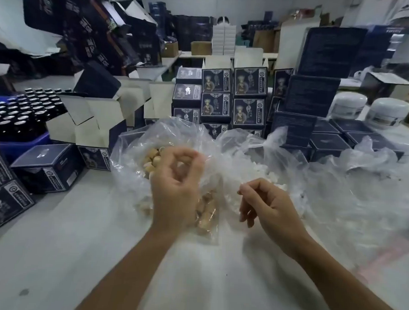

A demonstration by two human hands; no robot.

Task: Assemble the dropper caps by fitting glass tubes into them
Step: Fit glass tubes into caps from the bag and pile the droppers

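Two bare forearms reaching up from the bottom edge over a pale table (51, 253). Left hand (175, 189) up over a clear plastic bag (132, 151), fingers curled, thumb and first finger pinched together at the top; too blurry to tell if anything sits between them. Tan dropper caps (151, 158) piled inside that bag, some peeking out behind the left hand, more lower down (206, 214) near the wrist. Right hand (264, 205) just beside, a little lower, fingers bent, thumb and first finger pinching something tiny and see-through, maybe a glass tube, hard to make out. Heap of small white bits (252, 174) in more crinkly plastic behind the right hand, partly hidden by it. Loose clear wrap (353, 186) spread far to the right. Dark blue boxes (228, 96) stacked in a wall behind the bags. Open boxes with pale flaps (94, 118) to the left. Blue crate of dark bottles (18, 112) with shiny tops further left. Two white jars (369, 109) at the back right. More boxes and cardboard far behind, all blurry.
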